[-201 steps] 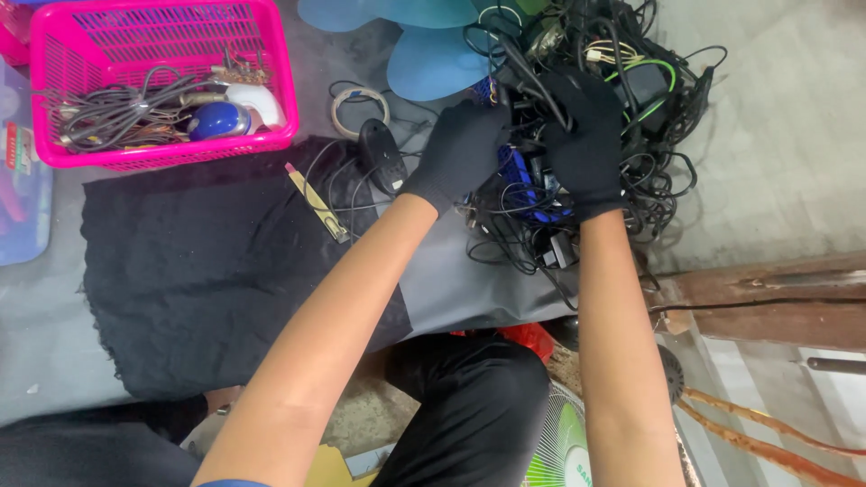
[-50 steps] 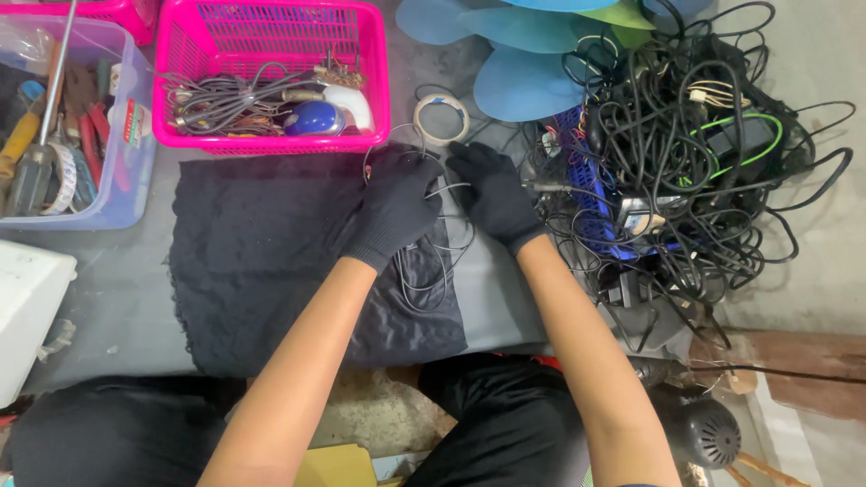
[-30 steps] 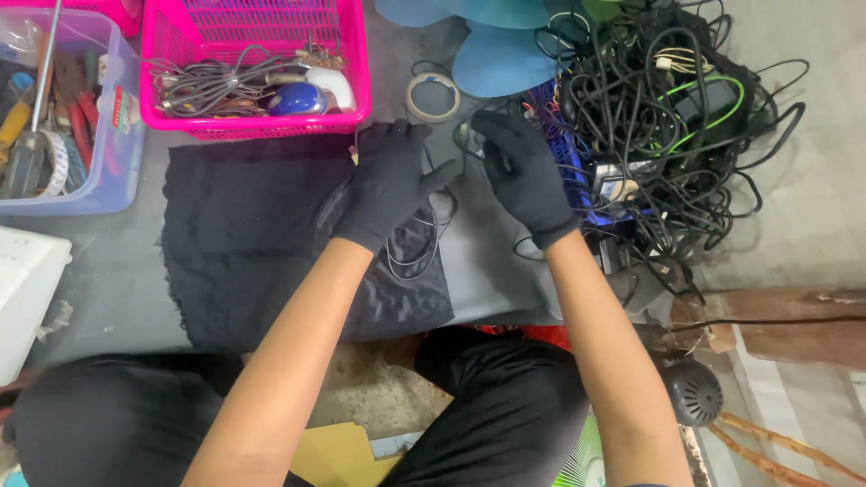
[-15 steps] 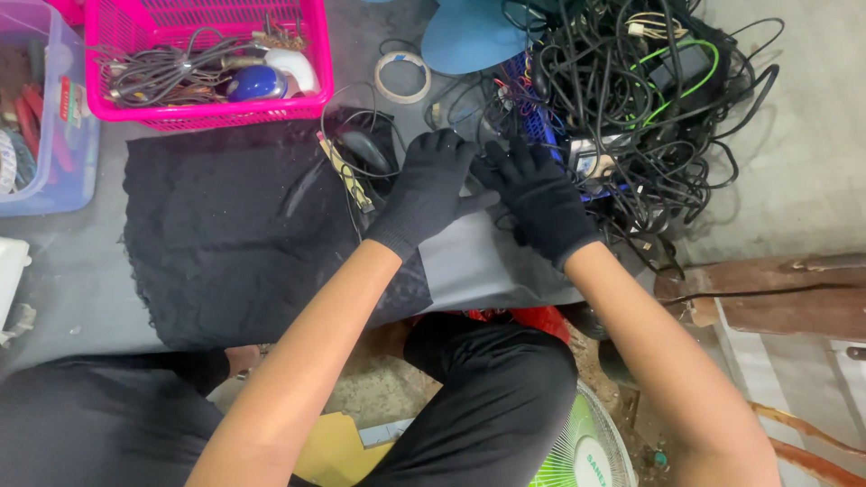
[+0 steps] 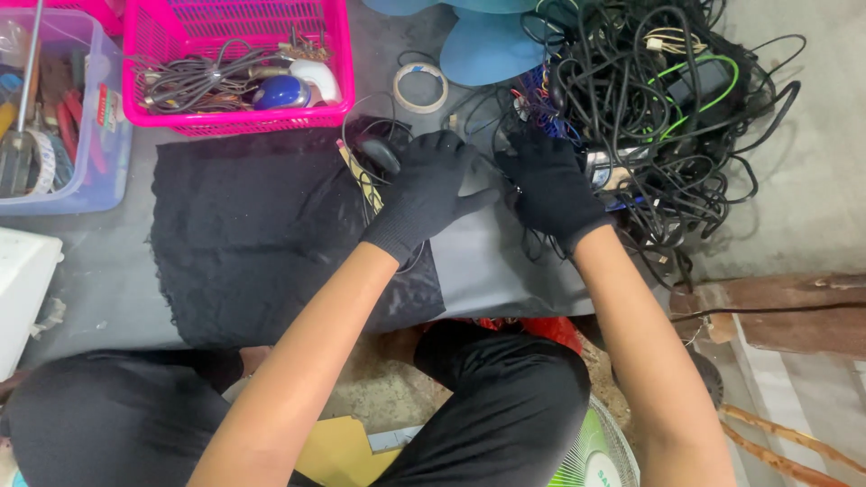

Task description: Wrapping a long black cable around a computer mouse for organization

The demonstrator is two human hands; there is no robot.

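Both my hands wear black gloves. My left hand (image 5: 424,189) rests at the right edge of a black cloth (image 5: 253,243), its fingers curled on a thin black cable (image 5: 488,166) beside a black computer mouse (image 5: 379,153). My right hand (image 5: 550,185) is close to its right, at the edge of a big tangle of black cables (image 5: 667,108), gripping the same thin cable. A short stretch of the cable runs between the two hands. A small wooden-handled tool (image 5: 359,176) lies partly under my left hand.
A pink basket (image 5: 338,54) with cables and a blue-and-white mouse stands at the back. A clear box of tools (image 5: 104,171) is at left, a tape roll (image 5: 422,86) and blue fan blades (image 5: 487,45) behind the hands, a wooden plank (image 5: 794,307) at right.
My hands left the cable tangle with a thin cable, worked it over the cloth, and now sit a little apart at the cloth's right edge. The camera view shifted.
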